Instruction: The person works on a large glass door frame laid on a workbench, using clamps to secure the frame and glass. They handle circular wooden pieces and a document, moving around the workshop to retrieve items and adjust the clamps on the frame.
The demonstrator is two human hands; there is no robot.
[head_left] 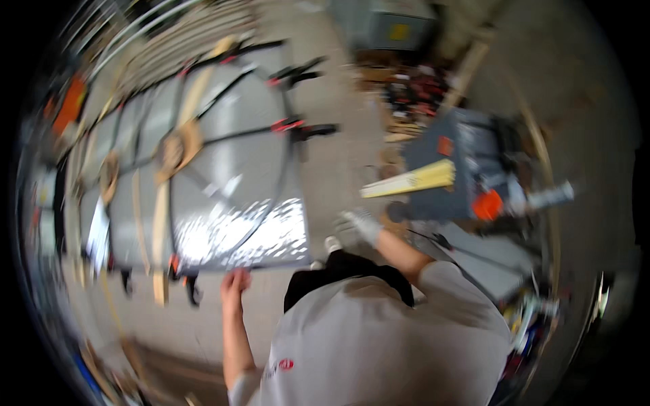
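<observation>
Grey-shirted torso, bare left hand gripping shiny table edge, gloved right hand unclear.

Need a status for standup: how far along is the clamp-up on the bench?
Looks done: bar clamps and wooden strips are already set across the metal-topped bench. In hand: the bare left hand touches the bench's near edge; the gloved right hand is off it, seemingly empty. What's left cannot be judged; the view is motion-blurred.

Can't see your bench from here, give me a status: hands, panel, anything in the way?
Left hand bare, at grey panel near edge. Right hand gloved, empty, off the panel. Clamps along the panel edge.
</observation>
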